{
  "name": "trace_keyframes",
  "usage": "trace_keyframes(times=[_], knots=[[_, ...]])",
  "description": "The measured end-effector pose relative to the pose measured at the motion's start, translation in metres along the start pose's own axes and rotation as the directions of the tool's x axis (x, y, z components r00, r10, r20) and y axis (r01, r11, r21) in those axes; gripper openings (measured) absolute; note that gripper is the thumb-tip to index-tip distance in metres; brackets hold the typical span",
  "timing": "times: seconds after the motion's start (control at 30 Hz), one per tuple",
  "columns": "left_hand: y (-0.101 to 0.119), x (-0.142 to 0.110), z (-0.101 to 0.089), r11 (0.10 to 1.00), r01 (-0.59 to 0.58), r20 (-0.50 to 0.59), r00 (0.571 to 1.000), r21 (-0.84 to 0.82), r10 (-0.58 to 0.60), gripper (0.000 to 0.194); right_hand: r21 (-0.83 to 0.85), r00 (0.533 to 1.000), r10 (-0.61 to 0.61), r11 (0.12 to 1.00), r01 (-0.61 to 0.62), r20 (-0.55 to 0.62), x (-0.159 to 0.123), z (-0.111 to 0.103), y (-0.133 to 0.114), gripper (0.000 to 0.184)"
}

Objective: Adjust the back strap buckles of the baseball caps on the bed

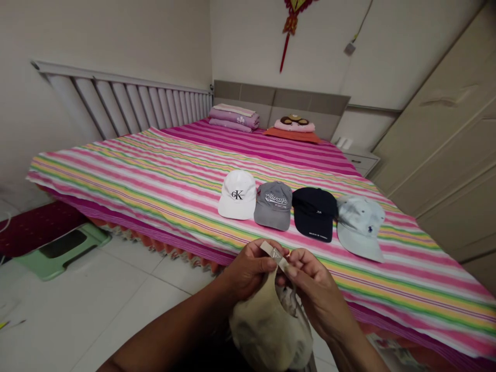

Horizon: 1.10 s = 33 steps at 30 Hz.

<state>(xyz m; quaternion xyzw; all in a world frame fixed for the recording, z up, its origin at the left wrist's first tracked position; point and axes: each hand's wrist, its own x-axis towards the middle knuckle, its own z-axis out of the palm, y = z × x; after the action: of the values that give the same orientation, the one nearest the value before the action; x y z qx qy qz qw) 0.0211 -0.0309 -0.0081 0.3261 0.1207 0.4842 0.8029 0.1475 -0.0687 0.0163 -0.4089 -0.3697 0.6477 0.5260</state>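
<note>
A beige baseball cap (267, 325) hangs below my two hands, its back strap uppermost. My left hand (253, 266) pinches the strap on the left of its metal buckle (277, 256). On the other side, my right hand (310, 274) grips the strap between thumb and fingers. Beyond them on the bed, several caps lie in a row: a white cap (238, 195), a grey cap (273, 205), a dark navy cap (315, 213) and a pale blue cap (360, 225). Neither hand touches these.
The caps rest on a striped bedspread (155, 170). Folded purple bedding (234, 119) and a pink pillow (294, 126) lie by the headboard (310, 106). A green stool (58, 253) lies on the tiled floor at left. A wardrobe (445, 134) stands at right.
</note>
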Motion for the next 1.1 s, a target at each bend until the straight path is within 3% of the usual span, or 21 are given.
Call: trace_keyframes(times=[0.2,0.4,0.57,0.77,0.93,1.03,1.1], knots=[[0.0,0.001,-0.001,1.0,-0.014,-0.033,0.999,-0.001,0.014,0.03,-0.111,0.998,0.065,0.992,-0.066,-0.011,0.001,-0.004,0.003,0.026],[-0.003,0.0,-0.001,0.997,-0.031,0.011,0.999,0.073,0.031,0.029,0.029,0.995,0.093,0.995,-0.093,-0.021,0.003,0.0,0.002,0.028],[-0.005,0.0,-0.003,0.996,-0.038,-0.056,0.997,0.081,0.043,0.029,0.046,0.988,0.15,0.987,-0.152,0.045,0.0,-0.001,0.003,0.028],[-0.01,0.001,-0.001,0.998,-0.047,-0.055,0.997,0.038,0.049,0.029,-0.088,0.997,0.077,0.993,-0.076,0.003,0.0,0.005,0.005,0.031],[-0.007,-0.006,0.009,0.977,-0.144,0.011,0.99,0.156,0.144,0.025,-0.105,1.0,0.016,0.994,-0.018,-0.014,-0.007,0.007,0.006,0.027],[-0.004,-0.01,0.012,0.941,-0.226,0.048,0.974,0.253,0.221,0.022,-0.262,0.992,-0.114,0.96,0.096,-0.056,-0.014,0.002,0.005,0.019],[-0.003,-0.01,0.011,0.916,-0.221,0.023,0.974,0.334,0.227,0.022,-0.445,0.974,-0.224,0.876,0.188,-0.029,-0.016,-0.003,0.003,0.014]])
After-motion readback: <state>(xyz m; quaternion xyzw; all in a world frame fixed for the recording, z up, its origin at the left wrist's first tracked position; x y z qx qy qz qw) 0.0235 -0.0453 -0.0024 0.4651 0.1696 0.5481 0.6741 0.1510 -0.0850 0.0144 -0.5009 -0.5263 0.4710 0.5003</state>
